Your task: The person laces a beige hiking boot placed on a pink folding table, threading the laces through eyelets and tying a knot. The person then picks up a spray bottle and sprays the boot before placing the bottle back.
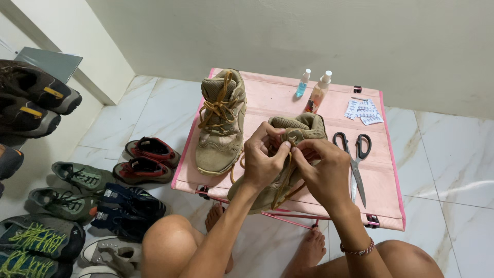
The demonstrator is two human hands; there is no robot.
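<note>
The person's bare knees sit nearest the view, with 2 bare feet on the white tiled floor below the low pink fabric-topped counter. Both forearms reach forward over its near edge.

The left hand has its fingers curled nearly shut, pinching the tan lace at the tongue of the near tan suede ankle boot. The right hand has its fingers bent in tight too, gripping the same yellow-brown lace just beside the left thumb, so the 2 hands touch over the boot's front. The lace hangs slack down toward the counter's near edge. The boot lies near the middle of the counter, toe toward the person.

Just right of the hands lie black-handled steel scissors. Left of them stands the second tan boot, upright and laced. Farther back are 2 small spray bottles and white sachets. On the floor at left lie several pairs of shoes.
</note>
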